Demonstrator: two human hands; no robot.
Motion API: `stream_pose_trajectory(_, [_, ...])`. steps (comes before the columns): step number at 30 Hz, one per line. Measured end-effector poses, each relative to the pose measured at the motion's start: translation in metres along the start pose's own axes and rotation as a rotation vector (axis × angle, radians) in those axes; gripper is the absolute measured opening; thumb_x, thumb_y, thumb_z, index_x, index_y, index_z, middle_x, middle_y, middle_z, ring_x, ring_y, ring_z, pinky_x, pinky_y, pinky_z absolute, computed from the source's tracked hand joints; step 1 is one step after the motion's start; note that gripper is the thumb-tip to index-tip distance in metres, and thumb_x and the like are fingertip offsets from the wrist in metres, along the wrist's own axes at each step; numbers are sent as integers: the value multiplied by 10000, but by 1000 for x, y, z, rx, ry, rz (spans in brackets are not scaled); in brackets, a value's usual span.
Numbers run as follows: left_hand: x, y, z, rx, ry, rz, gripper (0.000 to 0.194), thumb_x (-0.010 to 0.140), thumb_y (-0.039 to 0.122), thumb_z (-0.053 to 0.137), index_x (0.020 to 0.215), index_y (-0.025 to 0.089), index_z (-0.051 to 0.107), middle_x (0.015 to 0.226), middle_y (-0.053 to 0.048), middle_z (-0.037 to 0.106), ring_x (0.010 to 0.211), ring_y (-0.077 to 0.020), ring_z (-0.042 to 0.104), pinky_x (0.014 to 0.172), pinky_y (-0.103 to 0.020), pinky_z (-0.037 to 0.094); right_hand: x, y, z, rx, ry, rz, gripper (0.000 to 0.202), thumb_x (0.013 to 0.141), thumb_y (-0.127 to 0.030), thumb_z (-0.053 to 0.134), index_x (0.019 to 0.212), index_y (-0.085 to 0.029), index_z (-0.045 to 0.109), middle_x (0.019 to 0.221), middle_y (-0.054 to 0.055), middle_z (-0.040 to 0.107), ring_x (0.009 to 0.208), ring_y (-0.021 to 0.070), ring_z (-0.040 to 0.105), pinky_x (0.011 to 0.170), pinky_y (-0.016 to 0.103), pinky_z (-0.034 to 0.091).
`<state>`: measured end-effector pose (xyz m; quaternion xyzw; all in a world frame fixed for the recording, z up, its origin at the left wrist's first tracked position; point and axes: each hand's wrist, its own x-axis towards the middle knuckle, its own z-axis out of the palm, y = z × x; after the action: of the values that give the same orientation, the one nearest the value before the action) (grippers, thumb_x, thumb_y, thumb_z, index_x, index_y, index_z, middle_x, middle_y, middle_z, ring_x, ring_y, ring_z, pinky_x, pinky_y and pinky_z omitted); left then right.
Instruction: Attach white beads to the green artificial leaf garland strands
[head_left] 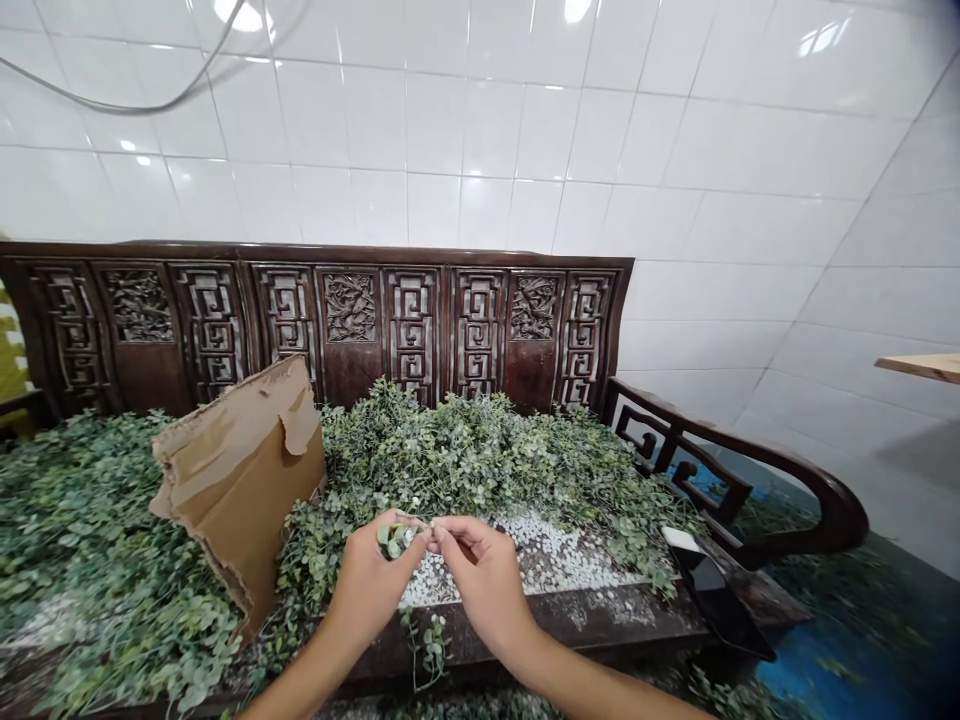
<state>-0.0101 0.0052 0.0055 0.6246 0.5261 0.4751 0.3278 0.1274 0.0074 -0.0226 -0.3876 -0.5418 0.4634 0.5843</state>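
My left hand (371,575) is closed around a small sprig of artificial green leaves (393,542). Its fingertips meet those of my right hand (486,580), which pinches at the end of the sprig's stem; any small piece between the fingertips is too small to tell. Beneath and behind both hands, many tiny white pieces (555,555) lie scattered on the dark wooden bench seat (600,612). A large heap of leafy artificial greenery (480,455) rises just beyond them. Another leafy strand (429,650) hangs over the front edge of the seat below my hands.
A torn cardboard sheet (259,490) stands upright to the left, with more greenery (82,540) past it. On the right lie a black phone (716,595) and a small white object (681,539), near the carved armrest (832,515). The carved backrest (349,310) runs along a tiled wall.
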Motion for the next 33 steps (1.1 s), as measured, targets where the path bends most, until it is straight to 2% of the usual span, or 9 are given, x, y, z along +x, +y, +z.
stream_pose_trajectory(6, [0, 0, 0, 24, -8, -7, 227, 751, 388, 593, 740, 171, 662, 716, -37, 712, 685, -202, 627, 664, -279, 470, 0, 3, -1, -18, 5, 5, 256, 809, -417, 660, 863, -180, 739, 806, 76, 734, 804, 237, 676, 766, 356, 537])
stream_pose_trajectory(13, [0, 1, 3, -6, -5, -21, 249, 759, 413, 595, 713, 175, 647, 607, -11, 667, 585, -176, 586, 573, -253, 443, 2, 3, -2, -29, -20, -19, 261, 814, -423, 655, 852, -174, 723, 794, 73, 726, 790, 230, 670, 750, 344, 536])
stream_pose_trajectory(20, [1, 0, 1, -17, -3, -12, 250, 768, 415, 592, 722, 172, 627, 649, -14, 662, 623, -177, 588, 617, -263, 452, 2, -3, 0, -35, -30, -41, 221, 843, -374, 627, 879, -183, 732, 824, 68, 726, 794, 216, 664, 752, 323, 526])
stream_pose_trajectory(24, [1, 2, -1, -20, -20, -39, 275, 765, 453, 595, 744, 180, 626, 645, -12, 658, 634, -189, 598, 625, -274, 456, 1, -5, 2, -57, -15, -40, 249, 830, -413, 638, 861, -186, 736, 818, 74, 730, 801, 229, 668, 746, 333, 534])
stream_pose_trajectory(27, [4, 1, -3, -17, -67, -50, 294, 779, 474, 576, 773, 185, 624, 619, -1, 641, 619, -192, 599, 625, -280, 462, 5, -3, -1, -43, -26, -15, 283, 818, -447, 649, 875, -182, 733, 811, 75, 732, 793, 233, 677, 743, 344, 542])
stream_pose_trajectory(30, [3, -9, -2, 101, -123, 20, 257, 822, 429, 538, 796, 191, 633, 725, -26, 671, 709, -204, 614, 712, -300, 479, 14, 4, -13, -19, -18, 1, 314, 792, -471, 675, 887, -175, 719, 813, 74, 731, 787, 230, 681, 757, 361, 548])
stream_pose_trajectory(32, [-2, -23, 3, 251, -197, 62, 203, 821, 364, 541, 774, 194, 642, 814, -51, 672, 798, -220, 613, 797, -325, 481, 19, 11, -23, -23, 25, 5, 343, 762, -495, 695, 866, -168, 708, 790, 70, 724, 771, 226, 676, 756, 368, 548])
stream_pose_trajectory(33, [-7, -31, 7, 320, -285, 66, 160, 794, 326, 570, 772, 193, 655, 892, -69, 669, 868, -232, 616, 849, -335, 477, 21, 15, -28, -35, 44, 9, 358, 752, -508, 699, 855, -165, 705, 771, 67, 719, 756, 223, 672, 749, 368, 548])
